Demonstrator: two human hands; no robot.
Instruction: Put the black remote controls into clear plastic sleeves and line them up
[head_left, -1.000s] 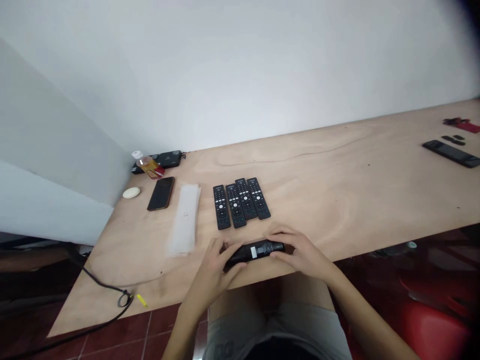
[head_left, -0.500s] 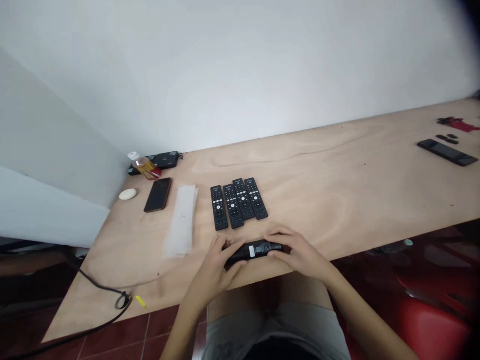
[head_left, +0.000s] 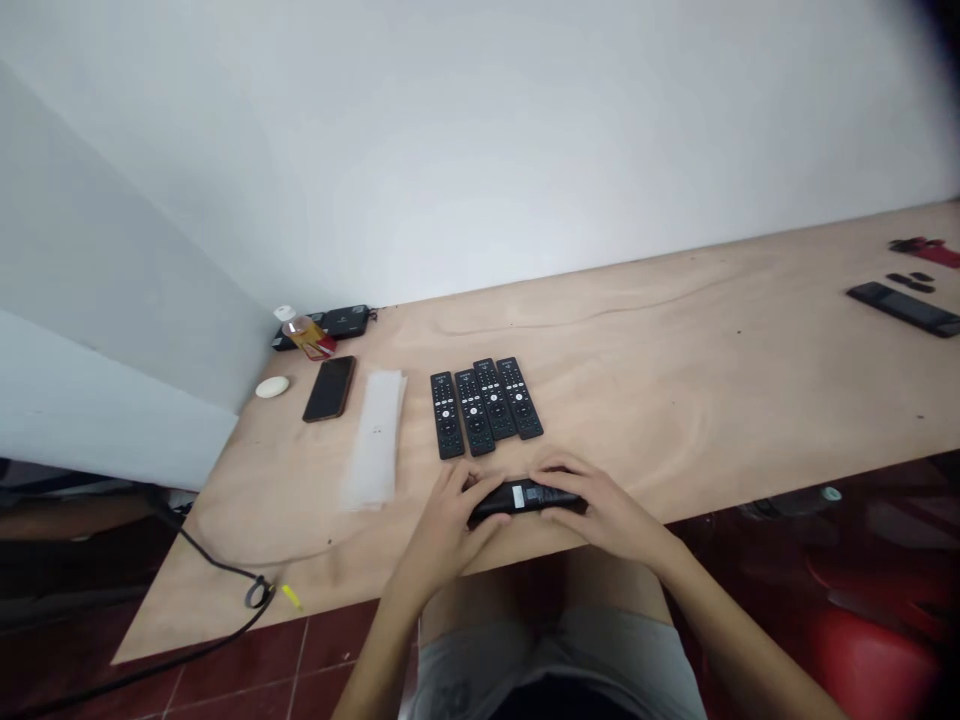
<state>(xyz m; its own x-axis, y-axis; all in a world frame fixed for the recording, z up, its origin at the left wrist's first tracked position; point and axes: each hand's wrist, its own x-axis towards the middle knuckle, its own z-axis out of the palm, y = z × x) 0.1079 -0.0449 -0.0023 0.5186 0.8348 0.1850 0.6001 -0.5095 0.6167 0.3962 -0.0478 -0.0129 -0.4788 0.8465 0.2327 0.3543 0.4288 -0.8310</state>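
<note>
Hands, left (head_left: pixel 450 527) and right (head_left: pixel 609 515), clamped on one black remote (head_left: pixel 525 497), four more remotes (head_left: pixel 486 408) beyond

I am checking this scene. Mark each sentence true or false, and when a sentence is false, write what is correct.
1. The left hand and the right hand hold one black remote. True.
2. Four other remotes lie side by side on the table. True.
3. The plastic sheet lies to the right of the four remotes. False: the clear plastic sheet lies to their left.
4. The left hand holds a phone. False: the phone lies on the table, apart from both hands.
</note>
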